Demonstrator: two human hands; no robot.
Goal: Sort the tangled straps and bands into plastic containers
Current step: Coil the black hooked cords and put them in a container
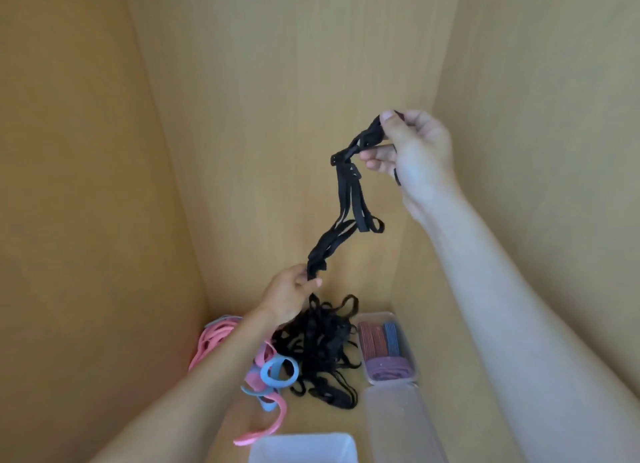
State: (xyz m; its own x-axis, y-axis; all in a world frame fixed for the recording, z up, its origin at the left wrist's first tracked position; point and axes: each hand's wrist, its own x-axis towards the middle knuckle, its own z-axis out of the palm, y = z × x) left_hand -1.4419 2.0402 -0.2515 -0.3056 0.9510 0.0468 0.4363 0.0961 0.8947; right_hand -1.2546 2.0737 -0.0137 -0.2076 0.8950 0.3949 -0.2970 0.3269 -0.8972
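Several thin black straps (349,203), flat and narrow like elastic with small slider pieces near the top, are bunched into one tangled strand held in mid-air. Its long axis runs on a slant, upper end to the right and lower end to the left, with a few loops drooping off its middle. The right hand (415,151) pinches the upper end between thumb and fingers; the left hand (289,296) has its fingers curled round the lower end. Just below lies a black heap (322,348) on the wooden surface (311,419). Pink bands (211,341) and a blue band (277,372) lie to its left, a filled container (393,380) of red, blue and purple bands to its right, with a clear container (398,424) and a white container (304,448) nearer.
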